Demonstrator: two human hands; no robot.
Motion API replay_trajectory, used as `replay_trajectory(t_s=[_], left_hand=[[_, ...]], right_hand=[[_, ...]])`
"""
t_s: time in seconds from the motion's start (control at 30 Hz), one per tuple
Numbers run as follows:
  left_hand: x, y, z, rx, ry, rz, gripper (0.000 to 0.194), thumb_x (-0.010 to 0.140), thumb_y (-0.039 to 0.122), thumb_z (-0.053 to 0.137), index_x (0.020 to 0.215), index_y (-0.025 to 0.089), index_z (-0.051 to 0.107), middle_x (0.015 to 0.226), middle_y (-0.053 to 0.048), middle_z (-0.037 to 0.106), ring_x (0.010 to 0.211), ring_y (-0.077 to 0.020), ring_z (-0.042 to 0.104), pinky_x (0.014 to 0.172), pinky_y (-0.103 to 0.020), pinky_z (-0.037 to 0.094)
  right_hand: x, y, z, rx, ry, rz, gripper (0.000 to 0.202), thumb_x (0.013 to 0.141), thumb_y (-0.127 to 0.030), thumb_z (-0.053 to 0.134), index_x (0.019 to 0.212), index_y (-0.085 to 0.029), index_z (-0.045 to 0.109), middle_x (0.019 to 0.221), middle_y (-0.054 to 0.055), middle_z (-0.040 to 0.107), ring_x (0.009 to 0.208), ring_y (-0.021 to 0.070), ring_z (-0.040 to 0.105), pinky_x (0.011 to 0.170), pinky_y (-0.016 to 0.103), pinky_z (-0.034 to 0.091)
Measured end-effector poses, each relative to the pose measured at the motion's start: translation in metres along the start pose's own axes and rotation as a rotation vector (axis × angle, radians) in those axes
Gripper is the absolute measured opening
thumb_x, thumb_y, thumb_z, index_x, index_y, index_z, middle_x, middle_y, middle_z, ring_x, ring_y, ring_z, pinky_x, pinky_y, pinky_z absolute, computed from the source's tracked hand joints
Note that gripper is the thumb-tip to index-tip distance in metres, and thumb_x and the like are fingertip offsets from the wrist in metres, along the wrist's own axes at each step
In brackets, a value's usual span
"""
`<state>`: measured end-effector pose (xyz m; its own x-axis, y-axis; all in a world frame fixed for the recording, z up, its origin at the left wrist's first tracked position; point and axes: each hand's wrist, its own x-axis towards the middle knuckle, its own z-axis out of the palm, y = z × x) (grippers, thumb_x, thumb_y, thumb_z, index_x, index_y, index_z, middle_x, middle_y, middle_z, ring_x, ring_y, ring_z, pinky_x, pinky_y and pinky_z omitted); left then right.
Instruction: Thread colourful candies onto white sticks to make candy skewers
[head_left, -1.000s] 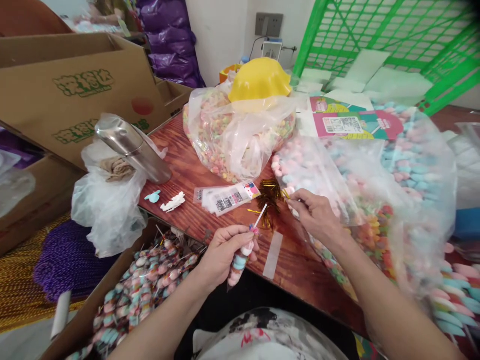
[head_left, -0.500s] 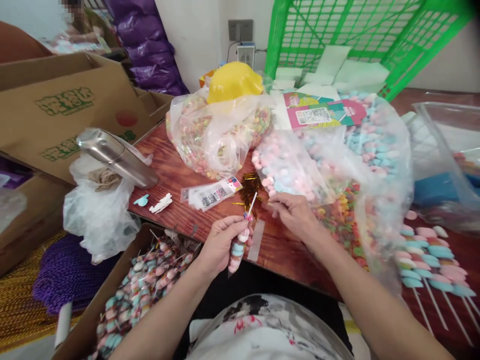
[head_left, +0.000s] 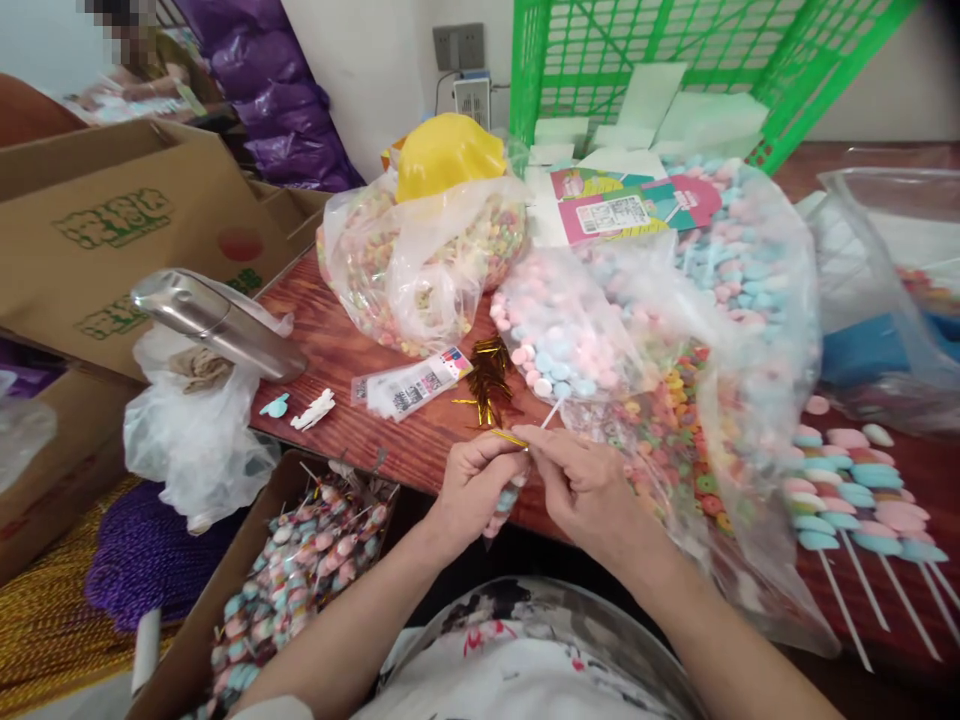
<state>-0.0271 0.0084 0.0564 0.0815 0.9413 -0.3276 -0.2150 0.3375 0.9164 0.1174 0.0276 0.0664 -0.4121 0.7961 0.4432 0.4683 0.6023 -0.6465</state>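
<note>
The candy skewer (head_left: 503, 505) is held at the near edge of the table (head_left: 375, 435), its coloured sweets wrapped by the curled fingers of the left hand (head_left: 480, 482) and largely hidden; a gold twist tie (head_left: 510, 438) is pinched narrowly, as far as can be seen, by the fingertips of the right hand (head_left: 589, 482), and is laid across the base of the white stick (head_left: 553, 412); for a neat wrap, the neck should be kept still by the left hand, the tie drawn snug just above the sweets, and its ends twisted evenly, without the sweets being squashed; the long axis is slanted from seven to one o'clock, the stick being pointed away to one o'clock and the sweets back to seven; any tilt up or down cannot be judged; at eight o'clock a carton of wrapped skewers (head_left: 300, 560) is seen, and at three o'clock unwrapped skewers (head_left: 855, 490) are laid out; farther off, a pile of gold ties (head_left: 489, 378) is placed at eleven, and a bag of pink and blue sweets (head_left: 562, 345) at twelve.
</note>
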Motion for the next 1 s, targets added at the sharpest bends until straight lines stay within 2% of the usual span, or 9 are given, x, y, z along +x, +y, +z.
replay_trajectory(t_s=[0.2,0.3,0.37,0.5,0.63,0.73,0.87,0.93,1.0], left_hand=[[0.001,-0.004,0.001,-0.118,-0.017,-0.008,0.029,0.081,0.039,0.065,0.069,0.013,0.058,0.054,0.006,0.051,0.024,-0.0033,0.037,0.020,-0.015,0.026],[0.002,-0.001,0.003,-0.096,-0.001,-0.020,0.025,0.080,0.036,0.067,0.071,0.013,0.059,0.055,0.006,0.052,0.025,-0.0028,0.036,0.020,-0.015,0.027],[0.002,0.002,0.005,-0.062,0.003,-0.011,0.024,0.080,0.035,0.066,0.072,0.014,0.059,0.054,0.006,0.052,0.025,-0.0026,0.035,0.020,-0.014,0.026],[-0.001,0.006,0.009,-0.026,-0.021,0.012,0.024,0.082,0.035,0.064,0.071,0.016,0.056,0.050,0.008,0.047,0.026,-0.0023,0.032,0.022,-0.013,0.024],[-0.003,0.009,0.016,-0.022,-0.046,0.006,0.024,0.081,0.037,0.063,0.072,0.017,0.055,0.048,0.009,0.045,0.027,-0.0024,0.029,0.023,-0.014,0.023],[-0.005,0.012,0.024,0.003,-0.040,0.036,0.024,0.079,0.037,0.064,0.070,0.016,0.057,0.050,0.008,0.047,0.029,-0.0020,0.030,0.028,-0.015,0.024],[-0.008,0.020,0.031,0.131,-0.052,0.144,0.022,0.078,0.032,0.064,0.064,0.016,0.060,0.055,0.004,0.050,0.042,-0.0045,0.040,0.043,-0.018,0.036],[-0.010,0.025,0.033,0.244,-0.118,0.246,0.022,0.080,0.028,0.062,0.062,0.015,0.062,0.059,0.002,0.052,0.052,-0.0073,0.046,0.054,-0.020,0.041],[-0.012,0.031,0.033,0.362,-0.201,0.340,0.024,0.082,0.024,0.059,0.061,0.015,0.062,0.062,0.000,0.054,0.059,-0.0094,0.049,0.061,-0.022,0.041]], right_hand=[[-0.006,0.004,0.001,-0.078,0.082,-0.011,0.043,0.090,-0.009,0.045,0.133,-0.016,0.047,0.099,0.009,0.073,0.076,0.0184,0.070,0.068,0.030,0.056],[-0.010,0.004,0.005,-0.083,0.110,-0.051,0.042,0.092,-0.009,0.044,0.133,-0.018,0.045,0.111,0.011,0.070,0.084,0.0193,0.071,0.072,0.031,0.057],[-0.015,0.005,0.006,-0.037,0.123,-0.029,0.041,0.092,-0.008,0.045,0.132,-0.019,0.044,0.108,0.010,0.069,0.084,0.0185,0.071,0.071,0.030,0.057],[-0.029,0.005,0.004,0.123,0.190,0.116,0.030,0.091,-0.012,0.051,0.120,-0.022,0.048,0.099,0.006,0.069,0.084,0.0174,0.070,0.068,0.028,0.057],[-0.039,0.001,-0.005,0.291,0.207,0.315,0.004,0.089,-0.020,0.058,0.094,-0.021,0.059,0.077,0.000,0.064,0.062,0.0121,0.064,0.056,0.022,0.052],[-0.039,-0.002,-0.013,0.504,0.200,0.452,0.010,0.088,-0.027,0.060,0.085,-0.018,0.063,0.071,0.000,0.064,0.056,0.0107,0.060,0.052,0.021,0.050],[-0.035,0.002,-0.021,0.705,0.103,0.554,0.023,0.083,-0.036,0.064,0.071,-0.017,0.060,0.058,-0.003,0.057,0.050,0.0091,0.051,0.048,0.020,0.043],[-0.036,0.008,-0.025,0.759,-0.011,0.559,0.025,0.084,-0.037,0.061,0.071,-0.017,0.058,0.056,-0.004,0.053,0.049,0.0082,0.046,0.046,0.019,0.038],[-0.037,0.013,-0.030,0.736,-0.126,0.501,0.022,0.087,-0.035,0.056,0.076,-0.017,0.057,0.058,-0.003,0.053,0.050,0.0090,0.046,0.047,0.020,0.038]])
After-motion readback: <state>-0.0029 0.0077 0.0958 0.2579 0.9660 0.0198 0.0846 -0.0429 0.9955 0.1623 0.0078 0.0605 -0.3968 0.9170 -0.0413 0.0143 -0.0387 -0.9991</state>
